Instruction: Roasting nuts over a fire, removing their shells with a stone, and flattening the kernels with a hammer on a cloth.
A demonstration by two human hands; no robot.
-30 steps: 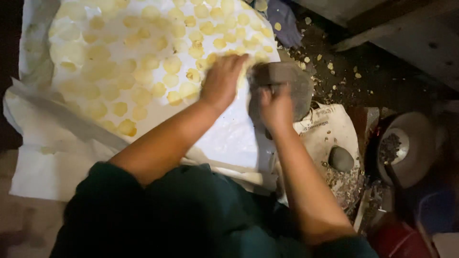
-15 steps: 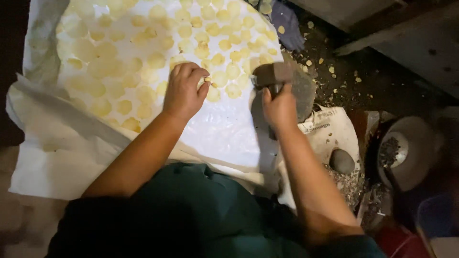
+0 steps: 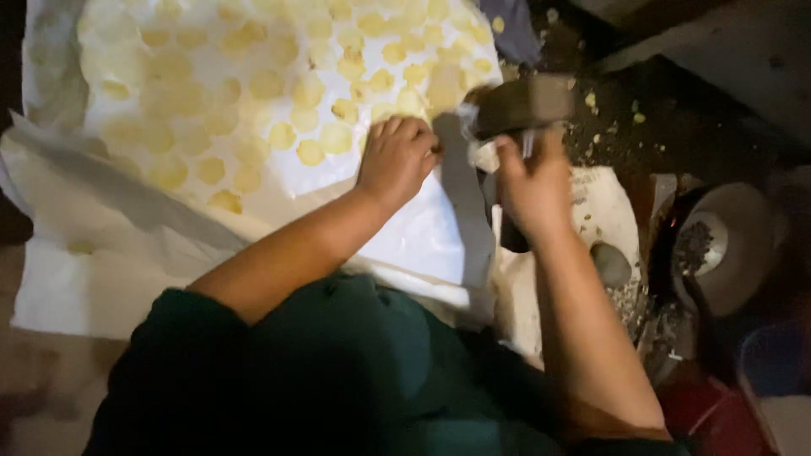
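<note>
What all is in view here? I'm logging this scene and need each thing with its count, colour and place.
White sheet: one, white, spread across the floor at left and centre.
Yellow discs: many, pale yellow, laid in rows on the sheet.
Dark block: one, grey-brown, at the sheet's right edge, by the right hand.
Round stone: one, grey, on pale cloth at right.
Bowl: one, pale, far right, dark bits inside.
Crumbs: scattered, yellow, on dark floor, upper right.
Left hand: on the sheet beside the discs.
Right hand: at the dark block.
</note>
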